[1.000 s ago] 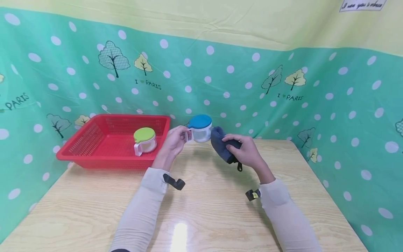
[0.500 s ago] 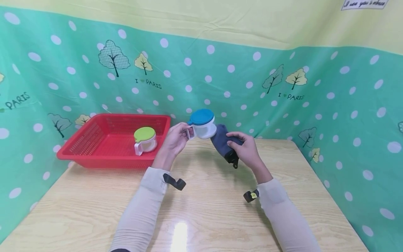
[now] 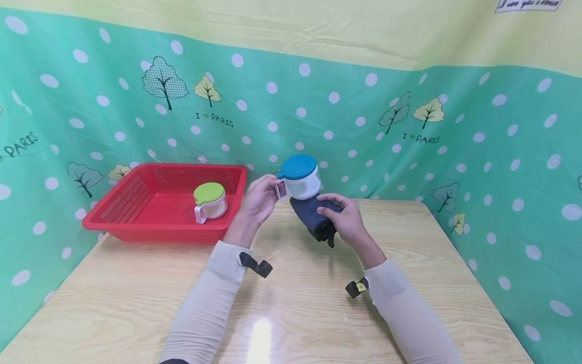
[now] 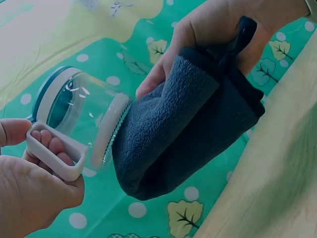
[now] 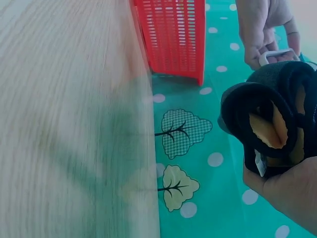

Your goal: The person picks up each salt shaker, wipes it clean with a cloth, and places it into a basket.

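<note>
My left hand grips the white handle of a clear jar with a blue lid, held above the table and slightly tilted. In my right hand is a folded dark blue towel with a black edge and a hanging loop. The towel lies against the jar's white base in the left wrist view. From the right wrist view, the towel looks rolled in layers, and most of the jar is hidden behind it.
At the left of the table stands a red perforated basket. Inside it sits a similar jar with a green lid. A green and yellow patterned curtain hangs behind the table and along its sides.
The jar has risen a little and shifted right with my left hand. My right hand has brought the towel left, from beside the jar to under its base.
</note>
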The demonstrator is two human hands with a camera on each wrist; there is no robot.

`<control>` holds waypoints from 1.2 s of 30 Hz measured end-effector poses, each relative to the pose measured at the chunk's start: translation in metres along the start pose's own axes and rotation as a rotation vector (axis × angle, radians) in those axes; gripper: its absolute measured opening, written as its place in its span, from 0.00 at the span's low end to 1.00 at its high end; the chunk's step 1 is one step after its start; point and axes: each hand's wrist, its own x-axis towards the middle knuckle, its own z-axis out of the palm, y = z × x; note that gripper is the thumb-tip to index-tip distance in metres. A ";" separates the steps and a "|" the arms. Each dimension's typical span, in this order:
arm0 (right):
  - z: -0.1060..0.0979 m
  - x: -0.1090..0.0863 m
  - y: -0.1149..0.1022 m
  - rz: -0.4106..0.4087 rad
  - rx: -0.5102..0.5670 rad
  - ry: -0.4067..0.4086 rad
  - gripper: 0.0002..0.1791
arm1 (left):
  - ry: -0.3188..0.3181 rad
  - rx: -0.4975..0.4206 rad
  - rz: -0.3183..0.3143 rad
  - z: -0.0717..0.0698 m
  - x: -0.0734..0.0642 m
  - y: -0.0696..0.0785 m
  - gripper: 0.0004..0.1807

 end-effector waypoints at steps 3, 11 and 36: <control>0.001 -0.001 0.000 -0.018 -0.001 -0.027 0.16 | 0.038 -0.002 0.010 0.000 0.000 0.001 0.18; -0.006 0.002 -0.005 0.057 0.006 0.064 0.17 | 0.014 0.032 -0.001 -0.001 0.002 0.002 0.19; 0.007 -0.004 -0.013 0.114 0.077 -0.008 0.18 | 0.082 0.011 0.021 -0.008 0.001 0.004 0.20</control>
